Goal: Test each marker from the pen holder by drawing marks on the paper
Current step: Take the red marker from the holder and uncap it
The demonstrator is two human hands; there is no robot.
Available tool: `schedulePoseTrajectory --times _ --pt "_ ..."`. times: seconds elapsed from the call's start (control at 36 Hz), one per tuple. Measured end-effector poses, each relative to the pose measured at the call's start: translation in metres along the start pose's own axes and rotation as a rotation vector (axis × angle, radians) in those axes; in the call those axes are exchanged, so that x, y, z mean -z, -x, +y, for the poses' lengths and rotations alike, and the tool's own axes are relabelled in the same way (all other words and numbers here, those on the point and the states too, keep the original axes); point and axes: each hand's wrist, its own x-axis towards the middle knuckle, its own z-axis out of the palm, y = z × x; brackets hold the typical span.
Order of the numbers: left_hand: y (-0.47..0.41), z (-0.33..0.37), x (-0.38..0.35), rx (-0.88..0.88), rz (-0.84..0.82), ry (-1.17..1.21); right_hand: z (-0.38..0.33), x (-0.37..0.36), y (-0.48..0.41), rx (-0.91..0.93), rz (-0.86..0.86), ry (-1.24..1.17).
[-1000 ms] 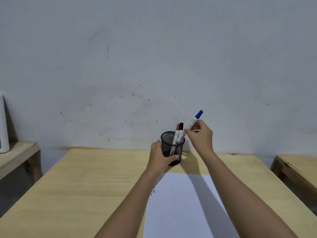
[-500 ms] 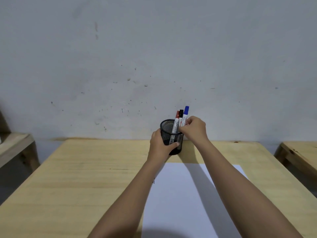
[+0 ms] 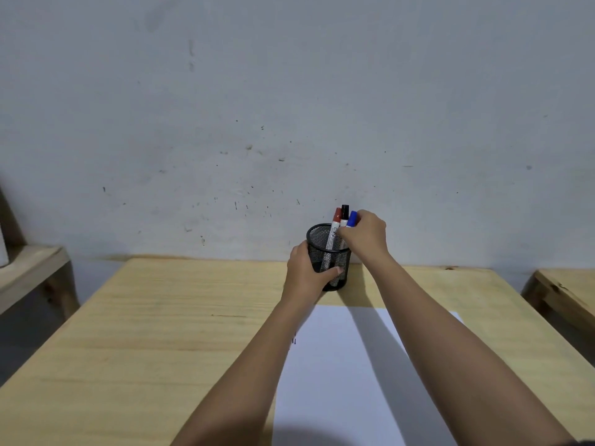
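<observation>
Black wire-mesh pen holder [image 3: 333, 262], upright at the far edge of our wooden table [image 3: 161, 333], at 12 o'clock from the white paper [image 3: 338, 381]. Contents: red marker [image 3: 335, 230], black marker [image 3: 344, 214], blue marker [image 3: 352, 219], caps up. Our left hand [image 3: 306, 275] is wrapped round the holder from 9 o'clock. Our right hand [image 3: 365, 235], at its 2 o'clock, has fingertips pinched on the blue marker just below the cap. Small dark marks [image 3: 293, 340] sit at the paper's left edge.

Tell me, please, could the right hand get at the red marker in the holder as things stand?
Probably yes: the right hand is at the holder rim on the blue marker, and the red marker stands uncovered just beside, behind only the black marker.
</observation>
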Motion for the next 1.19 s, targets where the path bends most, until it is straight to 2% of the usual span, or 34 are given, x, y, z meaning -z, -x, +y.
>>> schedulePoseTrajectory --times 0.17,0.28,0.42,0.61,0.75,0.83,0.97,1.08,1.19 --pt "0.001 0.0 0.001 0.005 0.002 0.001 0.0 0.005 -0.004 0.013 0.026 -0.016" --pt "0.0 0.0 0.001 0.017 0.007 -0.005 -0.009 0.014 -0.003 0.065 0.063 -0.12" --pt "0.002 0.002 0.003 0.022 0.001 -0.014 -0.032 0.028 0.002 0.173 0.18 -0.304" --pt "0.002 0.016 0.004 0.093 -0.049 -0.088 -0.052 0.045 0.017 0.366 0.276 -0.385" --pt "0.004 0.037 0.017 0.186 -0.105 -0.251 -0.057 0.061 0.029 0.555 0.28 -0.273" --pt "0.004 0.051 0.035 0.166 -0.054 -0.248 -0.052 0.069 0.037 0.662 0.247 -0.132" --pt "0.012 0.078 0.064 0.07 0.025 0.036 -0.033 0.078 0.054 0.713 0.115 0.093" --pt "0.026 0.093 0.071 0.018 -0.072 0.296 -0.018 0.078 0.069 0.73 0.026 0.227" --pt "0.042 0.096 0.065 0.015 -0.156 0.355 -0.007 0.075 0.082 0.756 -0.038 0.345"
